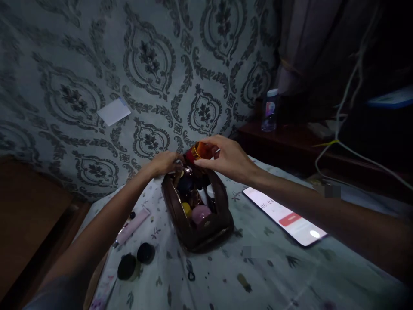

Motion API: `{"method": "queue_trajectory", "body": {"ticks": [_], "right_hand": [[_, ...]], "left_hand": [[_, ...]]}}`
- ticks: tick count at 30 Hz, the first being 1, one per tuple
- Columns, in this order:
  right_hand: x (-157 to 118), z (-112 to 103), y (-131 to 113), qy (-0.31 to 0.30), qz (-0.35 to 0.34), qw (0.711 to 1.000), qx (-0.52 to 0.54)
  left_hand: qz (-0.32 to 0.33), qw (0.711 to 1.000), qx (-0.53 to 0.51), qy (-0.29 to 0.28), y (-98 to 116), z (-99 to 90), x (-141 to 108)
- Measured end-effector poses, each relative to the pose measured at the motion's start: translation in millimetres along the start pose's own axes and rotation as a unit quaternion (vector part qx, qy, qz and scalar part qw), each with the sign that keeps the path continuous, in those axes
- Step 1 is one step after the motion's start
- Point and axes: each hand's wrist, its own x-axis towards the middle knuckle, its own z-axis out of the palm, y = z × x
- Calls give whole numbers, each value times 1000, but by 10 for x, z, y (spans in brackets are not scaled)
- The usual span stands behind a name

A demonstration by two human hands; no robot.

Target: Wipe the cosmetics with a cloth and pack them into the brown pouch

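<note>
This looks part done, I think — a pink round thing (201, 213) and a yellow thing (186, 209) sit in the brown bag (222, 226), but a pink tube (133, 225) and a black-topped pot (127, 267) lie out on its left. The right hand (227, 157) pinches a red and orange thing (196, 153) in its fingertips, at the bag's far end. The left hand (167, 162) is at the far left rim — I can't tell if it grips.
</note>
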Motion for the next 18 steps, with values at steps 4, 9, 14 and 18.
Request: {"method": "queue_trajectory", "body": {"ticks": [4,9,14,18], "right_hand": [[86,142,94,-47,-26,998,-24],[258,296,143,-107,-67,988,-88],[485,458,87,-187,-86,960,-190],[651,616,55,-245,-85,939,-226]], "left_hand": [[-22,1000,18,-1,-3,23,20],[-31,999,9,-7,-106,0,11],[-40,999,-21,-19,-270,-2,-24],[-53,997,-51,-4,-348,24,-56]]}}
